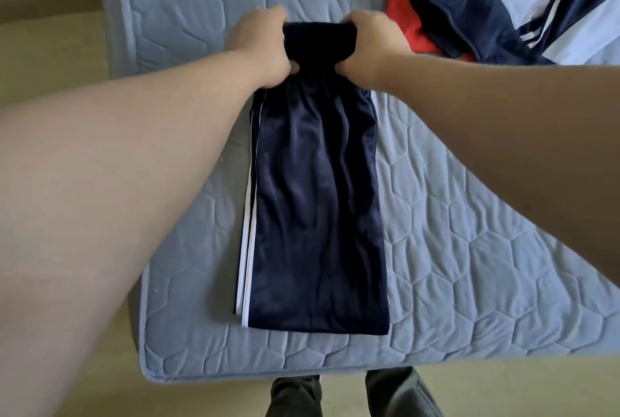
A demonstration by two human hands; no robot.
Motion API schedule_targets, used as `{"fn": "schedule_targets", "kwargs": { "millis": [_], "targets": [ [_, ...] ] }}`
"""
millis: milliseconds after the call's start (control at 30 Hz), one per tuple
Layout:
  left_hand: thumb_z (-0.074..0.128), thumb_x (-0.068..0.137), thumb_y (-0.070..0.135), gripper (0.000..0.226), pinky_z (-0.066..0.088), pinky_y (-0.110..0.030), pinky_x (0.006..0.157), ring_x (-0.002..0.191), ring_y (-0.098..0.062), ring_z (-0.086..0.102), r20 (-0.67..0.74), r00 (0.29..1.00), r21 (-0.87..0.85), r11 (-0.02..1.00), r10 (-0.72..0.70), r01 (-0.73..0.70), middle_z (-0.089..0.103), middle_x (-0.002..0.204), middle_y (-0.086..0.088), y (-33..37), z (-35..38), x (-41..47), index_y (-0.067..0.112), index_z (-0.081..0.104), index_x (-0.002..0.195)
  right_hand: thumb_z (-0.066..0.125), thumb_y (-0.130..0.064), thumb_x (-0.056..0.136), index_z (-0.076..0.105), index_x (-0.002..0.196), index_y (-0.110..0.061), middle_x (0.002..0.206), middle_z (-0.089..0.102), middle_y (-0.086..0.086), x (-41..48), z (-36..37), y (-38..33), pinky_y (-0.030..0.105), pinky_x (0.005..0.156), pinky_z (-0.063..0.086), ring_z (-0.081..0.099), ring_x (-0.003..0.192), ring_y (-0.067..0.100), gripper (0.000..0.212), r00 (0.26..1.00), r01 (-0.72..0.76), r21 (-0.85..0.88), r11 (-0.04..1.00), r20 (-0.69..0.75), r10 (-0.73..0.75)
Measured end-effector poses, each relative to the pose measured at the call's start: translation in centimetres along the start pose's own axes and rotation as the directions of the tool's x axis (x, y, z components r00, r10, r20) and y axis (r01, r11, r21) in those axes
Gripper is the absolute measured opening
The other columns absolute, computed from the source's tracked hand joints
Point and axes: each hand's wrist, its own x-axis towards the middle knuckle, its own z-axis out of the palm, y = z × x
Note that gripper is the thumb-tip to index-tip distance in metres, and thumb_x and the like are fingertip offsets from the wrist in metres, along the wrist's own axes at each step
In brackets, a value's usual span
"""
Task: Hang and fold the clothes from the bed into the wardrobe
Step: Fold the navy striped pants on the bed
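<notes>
Navy track trousers (pixel 315 215) with white side stripes lie lengthwise on the blue quilted mattress (pixel 469 249), folded into a narrow strip that reaches almost to the near edge. Their far end is rolled or folded over into a thick bundle. My left hand (pixel 260 47) grips the left side of that bundle. Gripping its right side is my right hand (pixel 372 47). Both hands have fingers curled under the fabric and thumbs tucked in. No wardrobe is in view.
A heap of other clothes (pixel 486 10) in red, navy and white lies at the far right of the bed. Beige floor (pixel 40 47) runs along the left side. My legs (pixel 352 393) stand at the near mattress edge.
</notes>
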Motion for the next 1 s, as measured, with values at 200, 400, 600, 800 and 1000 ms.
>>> {"fn": "schedule_targets", "kwargs": {
  "millis": [200, 400, 600, 800, 1000],
  "targets": [
    [0.077, 0.075, 0.042, 0.080, 0.038, -0.044, 0.106, 0.132, -0.031, 0.043, -0.433, 0.881, -0.064, 0.981, -0.191, 0.181, 0.036, 0.149, -0.010, 2.9, 3.9, -8.0, 0.020, 0.039, 0.142, 0.061, -0.012, 0.079, 0.061, 0.120, -0.012, 0.121, 0.062, 0.010, -0.3, -0.3, -0.4, 0.024, 0.076, 0.041, 0.058, 0.109, 0.028, 0.041, 0.998, -0.020, -0.040, 0.999, 0.051, 0.023],
    [0.070, 0.070, 0.072, 0.116, 0.027, -0.058, 0.111, 0.146, -0.039, 0.014, -0.003, 0.876, -0.158, 0.865, -0.482, 0.476, 0.009, 0.159, -0.020, 6.3, 12.7, -16.8, 0.014, 0.010, 0.151, 0.060, -0.020, 0.074, 0.060, 0.108, -0.021, 0.106, 0.059, -0.001, -1.7, -0.9, -1.7, 0.027, 0.072, 0.046, 0.056, 0.092, 0.019, 0.034, 0.997, -0.008, 0.009, 1.000, 0.079, 0.007],
    [0.072, 0.051, 0.084, 0.151, 0.007, -0.075, 0.109, 0.148, -0.045, -0.013, 0.147, 0.813, -0.120, 0.806, -0.563, 0.579, -0.019, 0.159, -0.026, 6.1, 14.6, -13.3, 0.018, -0.017, 0.155, 0.066, -0.020, 0.067, 0.056, 0.092, -0.027, 0.078, 0.053, -0.013, -5.9, -1.7, -2.6, 0.020, 0.050, 0.034, 0.051, 0.068, 0.008, 0.028, 0.981, 0.107, 0.080, 0.991, 0.155, -0.118],
    [0.057, 0.056, 0.091, 0.144, 0.004, -0.068, 0.113, 0.150, -0.040, -0.010, 0.165, 0.827, -0.115, 0.822, -0.538, 0.558, -0.016, 0.162, -0.021, 5.4, 15.3, -13.9, 0.013, -0.011, 0.157, 0.063, -0.012, 0.069, 0.052, 0.091, -0.027, 0.068, 0.050, -0.013, -11.9, -1.0, -1.4, 0.025, 0.053, 0.038, 0.046, 0.063, 0.004, 0.029, 0.944, 0.205, 0.115, 0.972, 0.239, -0.227],
    [0.055, 0.088, 0.013, 0.013, 0.050, -0.037, 0.075, 0.087, -0.029, 0.068, -0.036, 0.834, -0.859, 0.444, -0.550, 0.256, 0.072, 0.087, -0.004, -0.9, 11.1, -19.6, 0.010, 0.068, 0.090, 0.065, -0.013, 0.068, 0.052, 0.100, -0.020, 0.096, 0.053, -0.008, -17.0, -0.2, -0.2, 0.041, 0.071, 0.050, 0.054, 0.087, 0.021, 0.035, 0.891, 0.401, 0.093, 0.911, 0.192, -0.411]
  ]
}}
